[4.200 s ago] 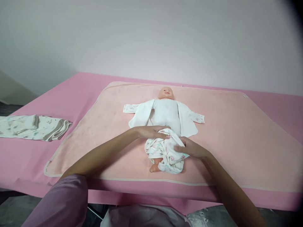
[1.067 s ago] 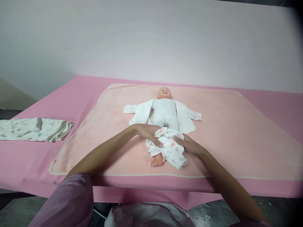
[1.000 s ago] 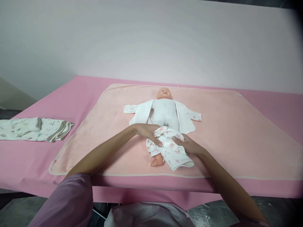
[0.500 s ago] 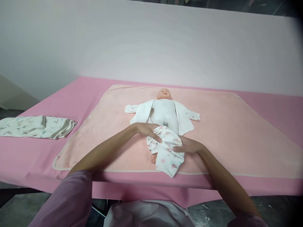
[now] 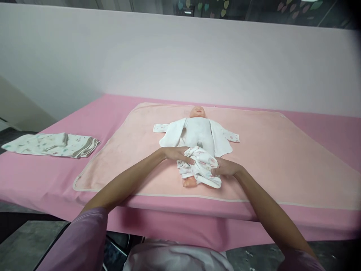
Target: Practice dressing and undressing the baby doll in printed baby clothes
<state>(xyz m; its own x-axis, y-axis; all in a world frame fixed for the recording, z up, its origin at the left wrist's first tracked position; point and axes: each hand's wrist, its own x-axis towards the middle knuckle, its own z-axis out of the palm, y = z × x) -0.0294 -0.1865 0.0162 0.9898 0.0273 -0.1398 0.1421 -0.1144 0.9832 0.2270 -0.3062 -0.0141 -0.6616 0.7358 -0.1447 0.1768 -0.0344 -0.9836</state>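
Observation:
A baby doll (image 5: 197, 130) lies on its back on a peach blanket (image 5: 267, 158), head away from me, in an opened white top with its sleeves spread. Printed white baby trousers (image 5: 200, 167) are bunched over the doll's legs, and one bare foot (image 5: 188, 182) sticks out below them. My left hand (image 5: 176, 153) grips the trousers' waist edge at the doll's left hip. My right hand (image 5: 225, 168) pinches the fabric on the other side.
A pink sheet covers the table (image 5: 42, 173). Folded patterned cloth (image 5: 53, 145) lies at the far left. A pale wall (image 5: 180, 60) runs behind the table. The table's front edge is close to my body.
The loose trouser leg that hung toward the table edge has been gathered back up over the doll's legs. My view has tilted up and shifted slightly.

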